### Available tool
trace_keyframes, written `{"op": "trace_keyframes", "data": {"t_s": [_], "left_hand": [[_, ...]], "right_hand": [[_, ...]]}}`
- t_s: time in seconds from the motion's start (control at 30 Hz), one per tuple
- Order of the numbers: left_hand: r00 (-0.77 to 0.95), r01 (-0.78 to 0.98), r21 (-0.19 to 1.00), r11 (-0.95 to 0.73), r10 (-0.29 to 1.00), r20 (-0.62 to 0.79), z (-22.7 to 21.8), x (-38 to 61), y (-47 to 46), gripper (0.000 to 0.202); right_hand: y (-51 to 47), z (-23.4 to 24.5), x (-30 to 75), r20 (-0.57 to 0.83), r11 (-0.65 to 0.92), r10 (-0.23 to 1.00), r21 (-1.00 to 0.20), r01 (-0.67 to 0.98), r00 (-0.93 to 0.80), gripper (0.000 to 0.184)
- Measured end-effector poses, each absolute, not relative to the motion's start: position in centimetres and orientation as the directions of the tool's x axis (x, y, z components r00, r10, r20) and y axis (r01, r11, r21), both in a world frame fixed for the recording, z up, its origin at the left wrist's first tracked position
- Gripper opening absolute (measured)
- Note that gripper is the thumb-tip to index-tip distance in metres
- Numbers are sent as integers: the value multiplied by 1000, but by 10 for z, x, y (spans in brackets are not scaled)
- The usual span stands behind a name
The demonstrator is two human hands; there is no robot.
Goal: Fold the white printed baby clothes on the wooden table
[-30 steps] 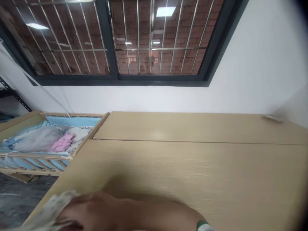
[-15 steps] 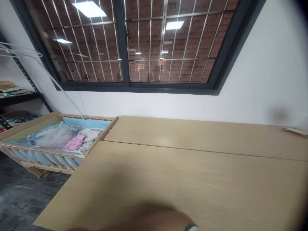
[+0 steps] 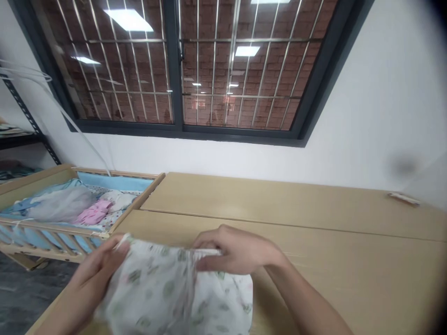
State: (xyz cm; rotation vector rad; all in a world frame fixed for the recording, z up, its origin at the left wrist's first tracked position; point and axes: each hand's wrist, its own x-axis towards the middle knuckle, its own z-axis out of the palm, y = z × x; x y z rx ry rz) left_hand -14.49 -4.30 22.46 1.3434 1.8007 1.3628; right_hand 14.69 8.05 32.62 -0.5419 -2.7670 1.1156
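A white cloth with a green leaf print (image 3: 178, 293) is held up over the near left part of the light wooden table (image 3: 314, 260). My left hand (image 3: 96, 265) pinches its upper left corner with closed fingers. My right hand (image 3: 237, 251) grips the cloth's top edge near the middle, fingers curled over the hem. Both forearms reach in from the bottom of the view.
A wooden baby crib (image 3: 70, 209) with blue padding and pink and grey clothes stands left of the table. A barred window (image 3: 188, 70) fills the wall behind. A dark metal shelf (image 3: 21, 135) is at far left. A small flat object (image 3: 405, 199) lies at the table's far right.
Both hands have come up into view holding the printed cloth above the table; half a second ago only a forearm showed at the bottom edge. The camera has shifted slightly.
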Motion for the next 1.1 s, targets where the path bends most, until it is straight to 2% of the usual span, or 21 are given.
{"op": "trace_keyframes", "data": {"t_s": [0.1, 0.13, 0.27, 0.33, 0.47, 0.67, 0.9, 1.1], "left_hand": [[-224, 500, 857, -121, 938, 263, 212, -127, 21, 41], [-235, 558, 819, -133, 921, 310, 204, -118, 44, 43], [-245, 636, 766, -90, 918, 311, 157, -87, 121, 41], [-262, 679, 733, -45, 918, 298, 132, -77, 145, 38], [-251, 775, 632, 4, 920, 302, 91, -71, 173, 30], [-187, 914, 405, 34, 920, 344, 53, -78, 199, 25], [-117, 984, 171, 54, 917, 381, 34, -84, 231, 25], [-76, 995, 92, 42, 914, 400, 32, -84, 258, 28]], "right_hand": [[115, 315, 163, -99, 661, 543, -561, 498, -834, 33], [127, 306, 165, -109, 652, 604, -502, 568, -789, 32], [173, 251, 168, -32, 573, 804, -220, 789, -593, 25], [189, 219, 168, -1, 528, 845, -160, 834, -535, 26], [213, 167, 168, 55, 515, 857, -102, 851, -512, 27], [244, 117, 170, 168, 590, 798, -23, 807, -579, 30], [273, 87, 174, 257, 620, 752, 39, 784, -607, 30], [296, 80, 173, 268, 610, 753, 56, 790, -601, 27]]}}
